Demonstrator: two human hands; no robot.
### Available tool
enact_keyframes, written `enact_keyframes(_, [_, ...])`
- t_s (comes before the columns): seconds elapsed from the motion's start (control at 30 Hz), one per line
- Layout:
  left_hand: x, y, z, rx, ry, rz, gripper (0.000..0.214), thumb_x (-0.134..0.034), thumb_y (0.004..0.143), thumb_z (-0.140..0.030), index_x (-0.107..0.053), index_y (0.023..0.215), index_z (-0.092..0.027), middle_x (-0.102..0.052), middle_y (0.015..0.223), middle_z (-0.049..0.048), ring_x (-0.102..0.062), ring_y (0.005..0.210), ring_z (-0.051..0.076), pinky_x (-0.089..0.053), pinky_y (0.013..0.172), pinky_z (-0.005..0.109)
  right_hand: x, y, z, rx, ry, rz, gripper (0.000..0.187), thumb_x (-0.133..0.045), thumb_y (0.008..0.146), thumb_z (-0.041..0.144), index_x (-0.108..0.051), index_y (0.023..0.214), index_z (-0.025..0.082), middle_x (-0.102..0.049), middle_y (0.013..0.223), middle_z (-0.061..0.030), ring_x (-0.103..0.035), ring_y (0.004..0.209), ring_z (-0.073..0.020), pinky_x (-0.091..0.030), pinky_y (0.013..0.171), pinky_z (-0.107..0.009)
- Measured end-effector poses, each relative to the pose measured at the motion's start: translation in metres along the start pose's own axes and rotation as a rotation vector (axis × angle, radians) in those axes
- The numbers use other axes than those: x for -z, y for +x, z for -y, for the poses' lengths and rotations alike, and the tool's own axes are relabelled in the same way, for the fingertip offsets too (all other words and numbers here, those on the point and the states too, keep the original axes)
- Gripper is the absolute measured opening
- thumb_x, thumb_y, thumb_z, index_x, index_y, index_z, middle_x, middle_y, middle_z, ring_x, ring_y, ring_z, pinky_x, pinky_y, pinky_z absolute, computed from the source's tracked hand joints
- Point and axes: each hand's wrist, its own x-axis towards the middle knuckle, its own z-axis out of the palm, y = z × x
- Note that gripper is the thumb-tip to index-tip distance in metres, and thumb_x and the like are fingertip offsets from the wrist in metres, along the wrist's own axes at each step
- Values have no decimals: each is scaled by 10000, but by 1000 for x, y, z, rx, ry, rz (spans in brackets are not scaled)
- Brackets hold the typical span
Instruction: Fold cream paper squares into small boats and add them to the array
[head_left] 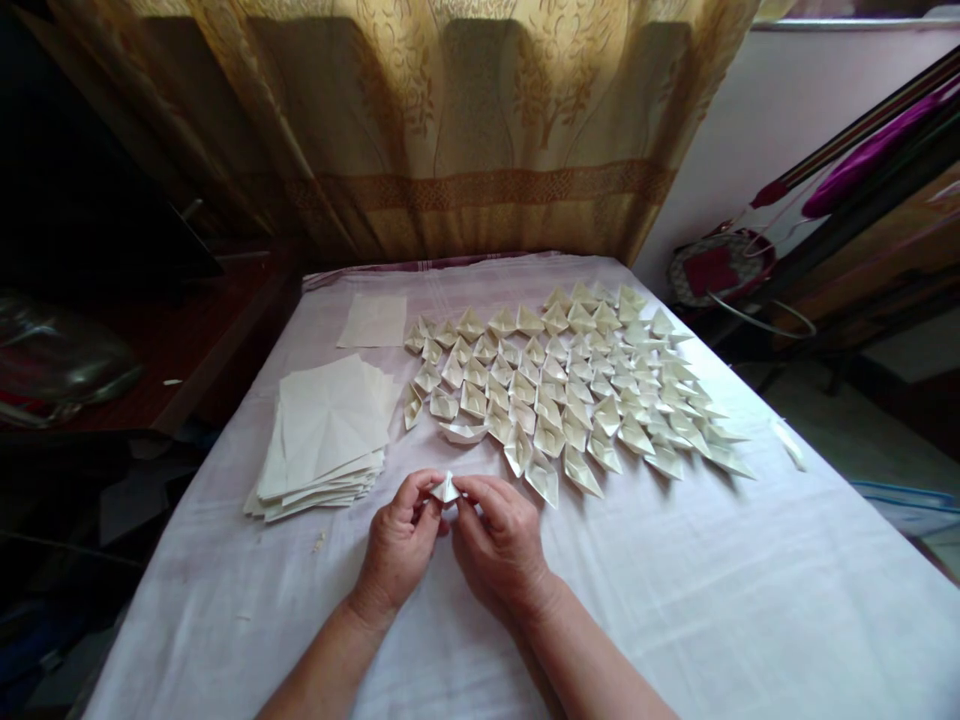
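Both my hands meet low in the middle of the table, pinching one small folded piece of white paper (pixel 445 489) between their fingertips. My left hand (pixel 399 545) grips its left side and my right hand (pixel 499 542) grips its right side. Just beyond them lie several rows of finished folded paper boats (pixel 570 390), spread over the white cloth. A stack of creased white paper sheets (pixel 324 436) lies to the left of my hands, and a single flat square sheet (pixel 373 321) lies farther back.
The table is covered by a white cloth (pixel 675 580). A patterned yellow curtain (pixel 450 120) hangs behind it. A dark wooden side table (pixel 180 340) stands at the left with a shiny object on it. Furniture and purple items crowd the right (pixel 862 170).
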Motion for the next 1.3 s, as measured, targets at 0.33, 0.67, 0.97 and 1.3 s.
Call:
enact_keyframes(0.33, [0,0,-1,-10,8,-20,186,-555,810,-314,-618,962,-228,-699,763,-7,-625,557,124,-415,435,184,-2,-3,-5,-18,43,22,302,-523,843,54,-724,1021,193,-737,900,-66,-689,790,-166,-558,717,-265])
enact_keyframes(0.67, [2,3,-6,36,-71,95,171,-540,767,-259,-582,929,-223,-680,740,-18,-589,545,105,-367,431,168,0,-3,-7,-10,67,31,330,-520,823,38,-753,980,211,-731,880,-56,-686,762,-151,-552,698,-242])
enact_keyframes(0.97, [9,5,-9,173,-121,221,201,-541,747,-271,-506,940,-226,-660,735,-21,-567,514,97,-360,416,160,-1,-4,-7,-23,53,40,321,-515,847,54,-761,957,226,-737,865,-50,-690,745,-142,-554,684,-233])
enact_keyframes(1.3, [11,6,-14,218,-188,258,277,-687,732,-330,-507,900,-202,-628,733,-17,-588,626,111,-421,526,181,-1,-6,-10,-9,-28,51,290,-533,872,94,-775,937,239,-742,887,-58,-697,768,-154,-568,701,-258])
